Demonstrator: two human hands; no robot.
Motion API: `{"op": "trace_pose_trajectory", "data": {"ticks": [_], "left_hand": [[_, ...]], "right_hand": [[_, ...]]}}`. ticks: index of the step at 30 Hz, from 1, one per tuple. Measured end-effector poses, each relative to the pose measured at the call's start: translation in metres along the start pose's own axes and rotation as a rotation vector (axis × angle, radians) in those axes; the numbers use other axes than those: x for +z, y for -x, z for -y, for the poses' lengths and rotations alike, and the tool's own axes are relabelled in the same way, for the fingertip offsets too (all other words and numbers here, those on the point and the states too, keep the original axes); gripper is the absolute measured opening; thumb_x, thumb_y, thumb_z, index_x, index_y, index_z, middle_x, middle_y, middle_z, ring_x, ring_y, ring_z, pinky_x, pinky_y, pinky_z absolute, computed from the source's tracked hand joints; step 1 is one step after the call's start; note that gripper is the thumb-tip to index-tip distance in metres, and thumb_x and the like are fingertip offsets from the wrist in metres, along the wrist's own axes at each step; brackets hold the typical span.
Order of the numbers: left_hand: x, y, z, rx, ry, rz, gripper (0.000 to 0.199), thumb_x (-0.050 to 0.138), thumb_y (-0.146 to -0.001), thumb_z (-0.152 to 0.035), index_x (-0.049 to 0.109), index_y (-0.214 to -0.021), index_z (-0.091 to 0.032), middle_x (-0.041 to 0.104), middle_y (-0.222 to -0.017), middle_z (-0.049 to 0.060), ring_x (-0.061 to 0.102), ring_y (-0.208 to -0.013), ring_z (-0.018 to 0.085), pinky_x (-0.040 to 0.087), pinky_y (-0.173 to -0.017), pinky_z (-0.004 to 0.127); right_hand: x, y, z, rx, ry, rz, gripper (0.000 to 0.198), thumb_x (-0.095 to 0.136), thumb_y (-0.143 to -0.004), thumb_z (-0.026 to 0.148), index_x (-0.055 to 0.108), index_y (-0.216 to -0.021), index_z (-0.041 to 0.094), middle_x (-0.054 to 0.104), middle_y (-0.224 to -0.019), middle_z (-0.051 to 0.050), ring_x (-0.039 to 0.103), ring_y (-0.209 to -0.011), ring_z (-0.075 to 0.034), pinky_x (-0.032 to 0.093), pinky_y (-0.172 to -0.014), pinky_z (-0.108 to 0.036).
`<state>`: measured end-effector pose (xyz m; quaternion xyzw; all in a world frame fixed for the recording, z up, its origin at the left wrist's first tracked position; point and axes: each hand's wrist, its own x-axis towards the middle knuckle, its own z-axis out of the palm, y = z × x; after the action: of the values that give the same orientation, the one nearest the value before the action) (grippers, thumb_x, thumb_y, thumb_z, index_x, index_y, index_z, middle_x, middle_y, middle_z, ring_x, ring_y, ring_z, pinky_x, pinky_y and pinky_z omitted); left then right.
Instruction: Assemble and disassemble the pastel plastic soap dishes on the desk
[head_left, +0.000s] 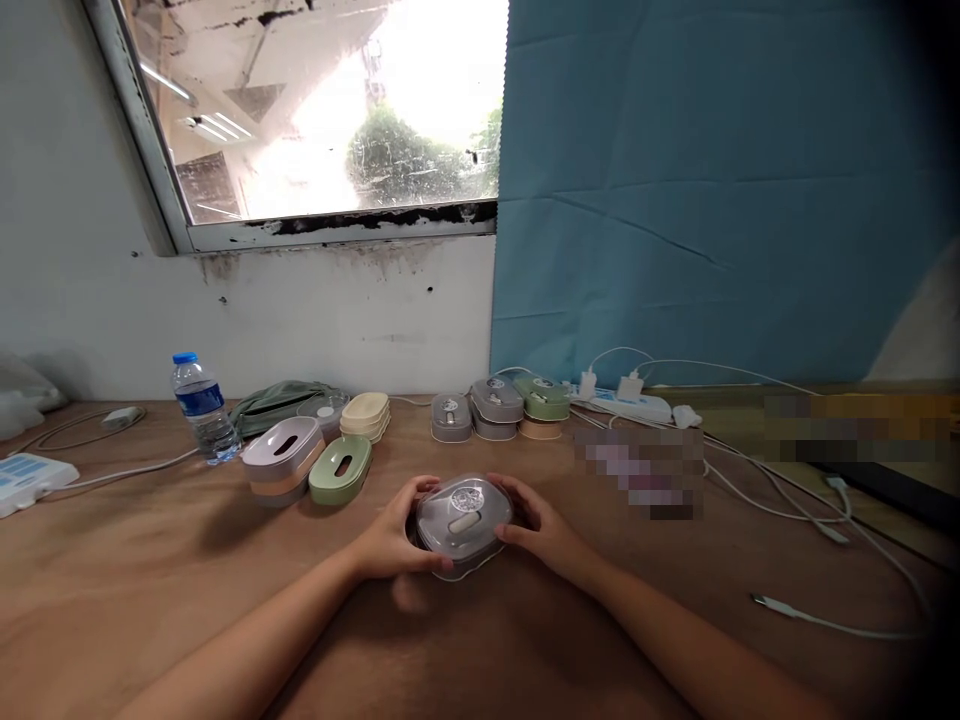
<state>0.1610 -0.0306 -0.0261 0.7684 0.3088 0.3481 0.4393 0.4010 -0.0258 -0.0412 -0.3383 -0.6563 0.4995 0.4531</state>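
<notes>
A grey oval box with a clear lid [459,510] rests on the brown table in front of me, a round printed sticker and a pale oblong piece showing on its top. My left hand [397,535] grips its left side, thumb along the near edge. On the opposite side, my right hand [536,530] is wrapped round the box, thumb on the lid's edge. The fingers behind the box are partly hidden. Beyond my left hand stand a green oval piece with a slot [341,470] and a stack of pink and orange oval pieces [283,460].
Cream pieces [365,415] are stacked behind the green one. Finished-looking boxes [496,405] in grey and green stand near the wall. A water bottle [204,410] is at the left. White cables [795,500] and a power strip [626,402] lie at the right.
</notes>
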Motion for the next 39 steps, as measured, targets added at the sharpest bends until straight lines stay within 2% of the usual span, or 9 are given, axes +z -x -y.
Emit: {"op": "trace_pose_trajectory", "data": {"ticks": [7,12,17,22,27,31,33,35,39], "left_hand": [[-0.003,-0.003,0.003,-0.005,0.25,-0.016,0.073,0.073,-0.058,-0.026,0.032,-0.118,-0.022,0.034,-0.128,0.013,0.043,-0.111,0.025,0.035,-0.092,0.038],[-0.004,-0.003,0.003,-0.008,0.241,-0.017,0.071,0.073,-0.059,-0.027,0.033,-0.118,-0.022,0.031,-0.13,0.013,0.043,-0.111,0.025,0.033,-0.094,0.039],[-0.003,-0.002,0.004,0.015,0.186,-0.048,0.063,0.067,-0.064,-0.037,0.036,-0.116,-0.02,0.044,-0.121,0.011,0.042,-0.112,0.024,0.031,-0.095,0.038],[-0.003,-0.008,0.001,-0.009,0.124,-0.119,0.053,0.052,-0.072,-0.052,0.042,-0.111,-0.017,0.054,-0.106,0.008,0.049,-0.101,0.024,0.036,-0.086,0.035],[-0.001,-0.033,-0.007,-0.007,0.093,-0.204,0.054,0.028,-0.079,-0.06,0.051,-0.097,-0.013,0.062,-0.092,0.01,0.055,-0.09,0.021,0.037,-0.08,0.033],[0.0,-0.062,-0.019,-0.193,0.065,-0.158,0.065,0.011,-0.081,-0.059,0.056,-0.079,-0.011,0.063,-0.076,0.009,0.057,-0.065,0.015,0.04,-0.063,0.027],[-0.001,-0.077,-0.028,-0.217,-0.021,-0.16,0.065,0.012,-0.082,-0.057,0.057,-0.078,-0.01,0.061,-0.077,0.008,0.053,-0.054,0.011,0.039,-0.053,0.024],[-0.002,-0.091,-0.04,-0.193,-0.13,-0.189,0.059,0.016,-0.083,-0.052,0.057,-0.085,-0.01,0.06,-0.083,0.008,0.049,-0.049,0.009,0.038,-0.048,0.022],[-0.002,-0.111,-0.066,-0.167,-0.24,-0.204,0.039,0.034,-0.081,-0.042,0.058,-0.09,-0.012,0.059,-0.084,0.005,0.046,-0.051,0.007,0.037,-0.045,0.018]], "right_hand": [[0.001,0.001,0.003,-0.008,0.043,-0.013,0.062,0.069,-0.062,0.024,0.043,-0.118,0.022,0.043,-0.128,-0.009,0.04,-0.117,-0.023,0.03,-0.099,-0.039],[0.002,0.003,0.004,-0.023,0.039,-0.053,0.064,0.071,-0.06,0.023,0.045,-0.118,0.022,0.045,-0.128,-0.009,0.041,-0.116,-0.022,0.03,-0.099,-0.038],[0.004,0.001,0.007,-0.041,0.005,-0.103,0.06,0.071,-0.06,0.024,0.049,-0.116,0.023,0.051,-0.121,-0.008,0.047,-0.11,-0.022,0.035,-0.095,-0.037],[0.006,-0.001,0.015,-0.055,0.003,-0.236,0.04,0.064,-0.067,0.032,0.056,-0.106,0.025,0.061,-0.099,-0.003,0.055,-0.093,-0.018,0.043,-0.083,-0.031],[0.006,-0.002,0.019,-0.07,-0.014,-0.385,0.036,0.062,-0.068,0.038,0.059,-0.101,0.023,0.062,-0.081,-0.001,0.058,-0.08,-0.017,0.044,-0.078,-0.03],[0.003,-0.005,0.018,-0.057,-0.077,-0.53,0.042,0.063,-0.066,0.04,0.057,-0.104,0.023,0.061,-0.08,0.0,0.058,-0.077,-0.017,0.044,-0.078,-0.031],[0.0,-0.007,0.014,-0.042,-0.119,-0.566,0.042,0.062,-0.067,0.04,0.056,-0.106,0.024,0.06,-0.077,0.0,0.058,-0.072,-0.016,0.045,-0.075,-0.03],[-0.004,-0.009,0.01,-0.014,-0.191,-0.581,0.039,0.062,-0.067,0.04,0.057,-0.103,0.024,0.06,-0.073,0.001,0.057,-0.067,-0.015,0.046,-0.068,-0.028],[-0.008,-0.011,0.004,0.059,-0.335,-0.598,0.028,0.064,-0.064,0.037,0.064,-0.089,0.023,0.06,-0.068,0.002,0.055,-0.06,-0.014,0.047,-0.058,-0.027]]}}
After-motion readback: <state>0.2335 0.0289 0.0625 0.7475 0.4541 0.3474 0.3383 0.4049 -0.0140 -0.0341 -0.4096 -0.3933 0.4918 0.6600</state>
